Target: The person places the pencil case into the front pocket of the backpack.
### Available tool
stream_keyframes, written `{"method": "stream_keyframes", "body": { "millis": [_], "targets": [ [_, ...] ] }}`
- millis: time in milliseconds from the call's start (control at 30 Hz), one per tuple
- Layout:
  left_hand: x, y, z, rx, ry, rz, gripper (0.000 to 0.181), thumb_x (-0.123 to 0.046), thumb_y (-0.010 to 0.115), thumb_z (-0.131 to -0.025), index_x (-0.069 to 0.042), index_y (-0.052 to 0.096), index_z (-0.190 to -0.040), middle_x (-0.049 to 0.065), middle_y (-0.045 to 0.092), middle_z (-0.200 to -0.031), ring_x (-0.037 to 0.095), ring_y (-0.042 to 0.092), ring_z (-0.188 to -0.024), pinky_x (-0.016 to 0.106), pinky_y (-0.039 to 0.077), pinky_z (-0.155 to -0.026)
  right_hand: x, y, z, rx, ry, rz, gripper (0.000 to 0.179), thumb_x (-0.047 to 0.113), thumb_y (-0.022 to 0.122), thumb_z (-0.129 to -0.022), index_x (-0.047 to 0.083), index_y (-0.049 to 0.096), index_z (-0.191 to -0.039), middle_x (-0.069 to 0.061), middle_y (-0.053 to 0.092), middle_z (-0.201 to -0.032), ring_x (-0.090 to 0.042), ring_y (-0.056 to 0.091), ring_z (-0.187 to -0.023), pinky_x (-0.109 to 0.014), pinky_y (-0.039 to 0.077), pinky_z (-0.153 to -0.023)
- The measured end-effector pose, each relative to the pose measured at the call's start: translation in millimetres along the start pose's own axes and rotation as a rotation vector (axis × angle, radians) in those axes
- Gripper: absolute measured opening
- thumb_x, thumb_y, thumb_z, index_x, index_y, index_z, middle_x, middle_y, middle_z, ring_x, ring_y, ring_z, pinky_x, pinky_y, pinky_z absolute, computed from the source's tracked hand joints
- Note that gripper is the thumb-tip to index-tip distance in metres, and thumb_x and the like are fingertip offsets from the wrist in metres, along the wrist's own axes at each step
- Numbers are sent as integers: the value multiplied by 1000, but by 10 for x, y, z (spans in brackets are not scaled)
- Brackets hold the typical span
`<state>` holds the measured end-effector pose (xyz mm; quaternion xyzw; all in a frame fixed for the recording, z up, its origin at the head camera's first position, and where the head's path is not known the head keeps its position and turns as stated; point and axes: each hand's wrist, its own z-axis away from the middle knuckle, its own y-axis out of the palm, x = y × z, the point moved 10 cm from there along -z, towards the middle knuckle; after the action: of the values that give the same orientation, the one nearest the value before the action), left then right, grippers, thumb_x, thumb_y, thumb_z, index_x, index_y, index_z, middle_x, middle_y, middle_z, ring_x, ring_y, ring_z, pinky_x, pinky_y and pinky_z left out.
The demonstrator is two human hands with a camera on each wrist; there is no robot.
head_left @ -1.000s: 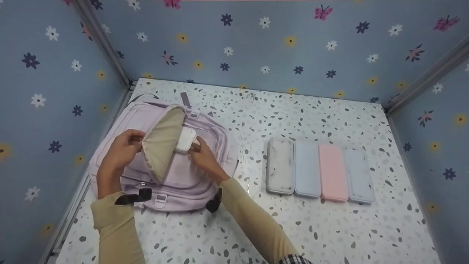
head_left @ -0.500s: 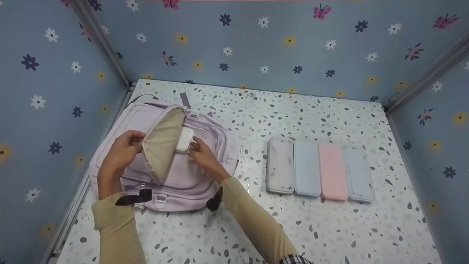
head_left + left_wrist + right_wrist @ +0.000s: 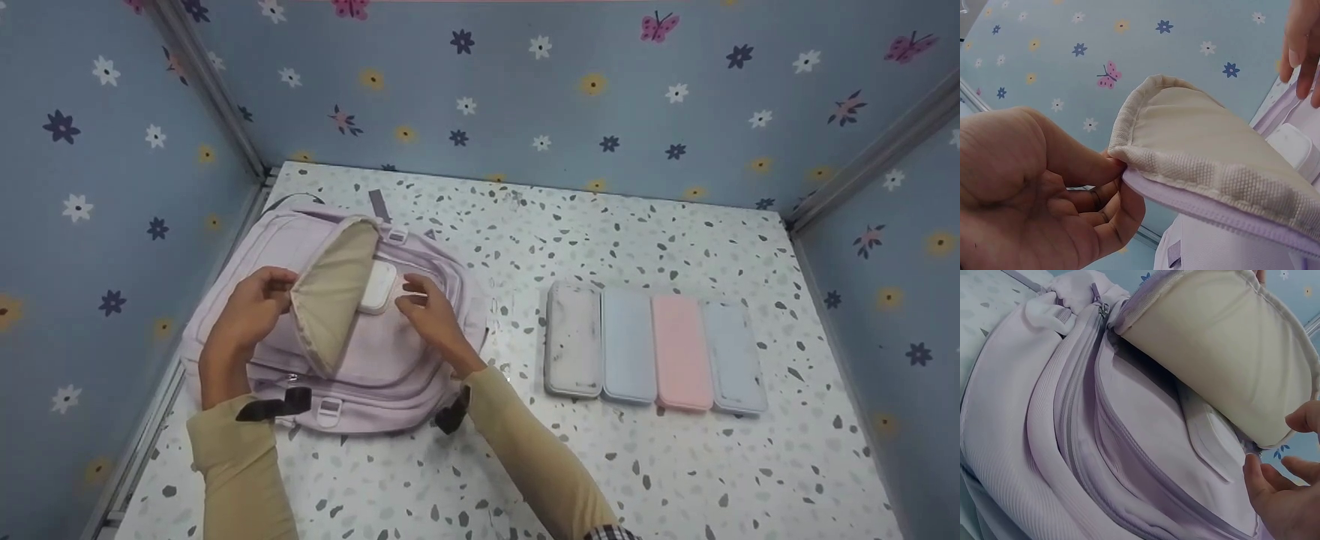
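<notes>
A lilac backpack (image 3: 397,360) lies on the table at the left of the head view, its front pocket unzipped. My left hand (image 3: 247,311) pinches the edge of the pocket's beige-lined flap (image 3: 336,281) between thumb and fingers and holds it up; the left wrist view shows the thumb (image 3: 1086,160) on its corner. Inside the pocket, a white rounded-edge case (image 3: 1216,444) leans partly behind the flap, its other end hidden. My right hand (image 3: 435,319) is just right of this case, with nothing held and its fingers loosely bent, apart from it.
Four-sided order stands to the right: a marbled white case (image 3: 575,341), a light blue case (image 3: 628,345), a pink case (image 3: 682,352) and a pale marbled case (image 3: 735,356) lie side by side on the speckled table (image 3: 510,465). Flower-patterned panels (image 3: 502,97) enclose the table.
My right hand has let go of the white case and drawn back to the right. The left hand keeps holding the flap in the same place.
</notes>
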<state>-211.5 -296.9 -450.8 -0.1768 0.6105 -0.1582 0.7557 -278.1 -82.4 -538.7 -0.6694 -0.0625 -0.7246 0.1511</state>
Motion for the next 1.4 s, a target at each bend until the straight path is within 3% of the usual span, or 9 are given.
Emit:
{"method": "stream_keyframes", "body": {
  "millis": [233,533,867,1233,1400],
  "targets": [
    [6,16,13,13,1,-6,36,-9,35,-100,6,40,-133,16,49,-119,7,49,-95,23,42,-85,157,-138,79,43,-80,63,49,11,60,-90,1,46,-136,-22,52,-132,-29,57,-116,-29,48,-95],
    [8,15,18,13,3,17,36,-9,35,-100,7,39,-132,16,49,-119,4,51,-93,23,43,-86,187,-422,195,21,-118,122,47,16,60,-92,7,48,-136,-15,54,-133,-24,57,-117,-29,46,-97],
    [7,12,16,9,5,16,36,-5,35,-98,7,39,-132,17,50,-119,4,51,-92,23,42,-85,625,-681,565,11,-215,99,46,4,58,-92,-5,45,-135,-25,51,-132,-44,51,-120,-49,43,-100],
    [9,9,42,15,20,29,36,-6,34,-99,8,39,-131,17,49,-118,4,51,-93,23,42,-86,645,-924,782,-49,-254,83,49,6,59,-92,-5,42,-137,-28,47,-134,-44,50,-121,-51,42,-101],
    [17,2,33,14,26,30,37,-5,33,-98,9,38,-132,18,49,-120,3,51,-93,21,41,-85,487,-1083,820,-94,-287,84,52,7,60,-93,-4,40,-139,-23,47,-136,-41,49,-122,-52,41,-101]
  ]
}}
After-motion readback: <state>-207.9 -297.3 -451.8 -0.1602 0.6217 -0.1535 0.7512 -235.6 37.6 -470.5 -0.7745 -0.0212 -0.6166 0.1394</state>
